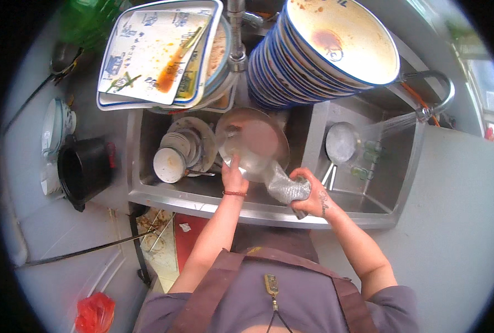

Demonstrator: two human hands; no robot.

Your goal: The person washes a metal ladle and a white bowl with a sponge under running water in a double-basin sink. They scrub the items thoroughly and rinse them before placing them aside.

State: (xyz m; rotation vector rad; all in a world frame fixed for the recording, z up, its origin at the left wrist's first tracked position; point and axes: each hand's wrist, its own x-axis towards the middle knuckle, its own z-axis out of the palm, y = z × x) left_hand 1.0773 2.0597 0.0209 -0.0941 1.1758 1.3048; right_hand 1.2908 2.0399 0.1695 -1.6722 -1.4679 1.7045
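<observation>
In the left sink basin (303, 145), my left hand (233, 180) grips the near rim of a round, shiny metal bowl (253, 135), thumb on top. My right hand (315, 195) clutches a silvery mesh scouring cloth (286, 187), whose far end lies against the bowl's near right side. To the left of the bowl, a small white bowl (169, 165) leans with stacked dishes (203, 135) inside the same basin. A piece of cutlery (201, 172) pokes out beside them.
Water sprays from a curved tap (446, 89) into the right basin (380, 179), where a round metal pan (340, 141) and green-tinted glasses (372, 152) lie. A tall leaning stack of blue-rimmed bowls (305, 62) and soiled trays (147, 54) stand behind. A black bin (84, 170) is left.
</observation>
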